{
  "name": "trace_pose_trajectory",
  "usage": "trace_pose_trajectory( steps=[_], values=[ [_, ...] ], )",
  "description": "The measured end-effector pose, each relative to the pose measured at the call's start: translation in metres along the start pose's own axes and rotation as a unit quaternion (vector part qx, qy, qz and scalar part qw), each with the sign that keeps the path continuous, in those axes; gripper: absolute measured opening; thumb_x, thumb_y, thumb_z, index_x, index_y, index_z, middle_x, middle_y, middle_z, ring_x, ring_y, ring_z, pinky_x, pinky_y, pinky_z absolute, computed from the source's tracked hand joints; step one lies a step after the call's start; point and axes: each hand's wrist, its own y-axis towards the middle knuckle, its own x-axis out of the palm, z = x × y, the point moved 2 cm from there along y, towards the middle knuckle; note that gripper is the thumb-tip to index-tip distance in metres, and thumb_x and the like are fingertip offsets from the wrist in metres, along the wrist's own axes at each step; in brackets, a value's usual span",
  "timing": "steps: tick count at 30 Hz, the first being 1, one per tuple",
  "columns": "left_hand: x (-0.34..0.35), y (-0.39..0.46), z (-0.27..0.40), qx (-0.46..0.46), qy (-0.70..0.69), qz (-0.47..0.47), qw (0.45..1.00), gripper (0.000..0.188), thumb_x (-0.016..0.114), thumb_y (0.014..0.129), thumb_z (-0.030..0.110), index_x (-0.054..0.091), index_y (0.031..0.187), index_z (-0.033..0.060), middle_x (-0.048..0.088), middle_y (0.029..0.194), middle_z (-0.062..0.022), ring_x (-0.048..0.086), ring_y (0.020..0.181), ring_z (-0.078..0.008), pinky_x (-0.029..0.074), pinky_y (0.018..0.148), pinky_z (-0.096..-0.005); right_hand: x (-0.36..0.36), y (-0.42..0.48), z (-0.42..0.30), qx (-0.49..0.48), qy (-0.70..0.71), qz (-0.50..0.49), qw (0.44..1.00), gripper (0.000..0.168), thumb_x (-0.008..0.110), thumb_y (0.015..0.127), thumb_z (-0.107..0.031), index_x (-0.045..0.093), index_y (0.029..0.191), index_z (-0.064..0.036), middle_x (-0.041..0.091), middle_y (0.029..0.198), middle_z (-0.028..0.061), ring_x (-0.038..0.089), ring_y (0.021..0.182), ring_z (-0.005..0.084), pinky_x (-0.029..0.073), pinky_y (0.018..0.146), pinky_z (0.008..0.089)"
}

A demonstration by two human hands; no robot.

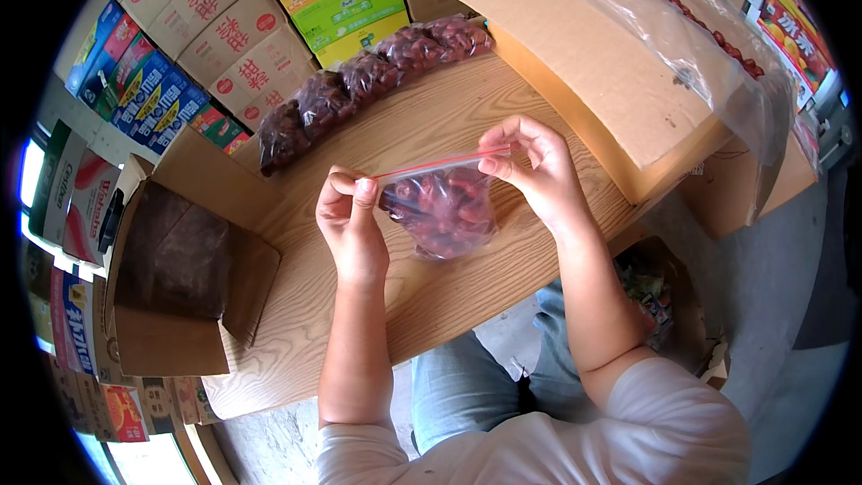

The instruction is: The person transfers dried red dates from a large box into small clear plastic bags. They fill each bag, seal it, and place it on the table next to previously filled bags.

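A clear zip-lock bag of red dates (444, 209) hangs between my two hands above the wooden table. Its red zip strip runs along the top edge. My left hand (351, 222) pinches the bag's left top corner between thumb and index finger. At the opposite corner, my right hand (532, 165) grips the zip edge between thumb and fingers. The dates fill the lower part of the bag, which bulges below the strip. Whether the strip is fully sealed, I cannot tell.
Several filled bags of dates (377, 74) stand in a row along the table's (303, 310) far edge. A large carton (606, 60) with plastic lining and dates sits at right. An open cardboard box (168, 343) is at left. Stacked cartons (215, 27) stand beyond.
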Motion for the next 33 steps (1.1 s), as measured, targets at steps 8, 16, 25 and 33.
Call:
trace_pose_trajectory(
  steps=[8, 16, 25, 33],
  values=[
    [-0.005, 0.001, -0.004, -0.023, -0.004, -0.021, 1.0, 0.015, 0.066, 0.09, 0.012, 0.053, 0.083, 0.0095, 0.051, 0.084, 0.0021, 0.045, 0.078, -0.0084, 0.036, 0.072, -0.0241, -0.009, 0.001, 0.013, 0.018, 0.0, -0.033, 0.999, 0.018, 0.073, 0.084, -0.016, 0.062, 0.089, -0.003, 0.063, 0.085, 0.0028, 0.058, 0.085, 0.0103, 0.045, 0.08, 0.0258],
    [-0.009, 0.003, -0.01, -0.089, 0.075, 0.107, 0.987, 0.033, 0.052, 0.091, 0.016, 0.053, 0.122, 0.0071, 0.054, 0.12, -0.0025, 0.046, 0.105, -0.0114, 0.031, 0.092, -0.0272, -0.009, 0.0, 0.019, 0.005, -0.104, 0.067, 0.992, 0.06, 0.073, 0.082, -0.036, 0.047, 0.128, -0.008, 0.053, 0.121, 0.0112, 0.052, 0.107, 0.0237, 0.04, 0.093, 0.0384],
    [-0.013, 0.001, -0.008, -0.105, 0.03, 0.116, 0.987, 0.029, 0.048, 0.087, 0.011, 0.058, 0.115, 0.0077, 0.056, 0.116, 0.0001, 0.046, 0.096, -0.0088, 0.031, 0.083, -0.0253, 0.016, -0.007, 0.007, -0.115, -0.317, -0.083, 0.938, 0.073, 0.084, 0.066, -0.017, 0.05, 0.131, -0.016, 0.04, 0.135, 0.0201, 0.038, 0.13, 0.0385, 0.035, 0.107, 0.049],
    [-0.016, 0.0, -0.015, -0.127, 0.024, 0.1, 0.987, 0.022, 0.05, 0.088, 0.015, 0.058, 0.108, 0.013, 0.056, 0.108, 0.0046, 0.048, 0.095, -0.0077, 0.031, 0.083, -0.0265, 0.057, -0.015, 0.038, -0.091, -0.556, -0.236, 0.792, 0.054, 0.064, 0.077, -0.004, 0.054, 0.127, -0.021, 0.031, 0.146, 0.0188, 0.028, 0.137, 0.0423, 0.043, 0.087, 0.0636]
  ],
)
